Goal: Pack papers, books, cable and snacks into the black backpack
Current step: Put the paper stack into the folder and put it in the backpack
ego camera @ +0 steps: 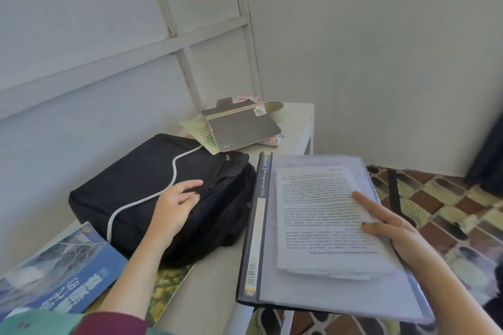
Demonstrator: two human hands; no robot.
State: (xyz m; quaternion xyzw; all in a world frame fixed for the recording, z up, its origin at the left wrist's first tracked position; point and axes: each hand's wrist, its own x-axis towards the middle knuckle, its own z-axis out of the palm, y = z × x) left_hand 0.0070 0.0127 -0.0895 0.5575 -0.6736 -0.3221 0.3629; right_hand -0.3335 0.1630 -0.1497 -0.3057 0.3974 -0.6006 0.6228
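While the black fabric backpack (163,193) lies flat on the white tabletop (215,294) with its zipped end towards the centre, the left hand (177,204) rests on top of it, fingers loose and slightly spread, gripping nothing. A white cable (173,174) snakes across the backpack and passes just under that hand's edge.

The right hand (392,228) holds a clear plastic folder (340,294) with a dark spine by its right side. Thumb and straight forefinger lie on top, and the other fingers are hidden beneath. A stack of printed papers (324,215) sits on the folder, pinned by those two digits. The folder's spine side is over the tabletop, just beside the backpack, and the rest overhangs the patterned tiled floor (435,198).

At the near left corner a blue-covered book (62,275) lies on a sheet with yellow flowers (168,280), whose far edge is tucked under the backpack. At the far end a grey notebook (239,128) rests on a pale calendar sheet (198,130). A pink packet (246,98) lies behind it and a roll of tape (276,110) stands beside it.
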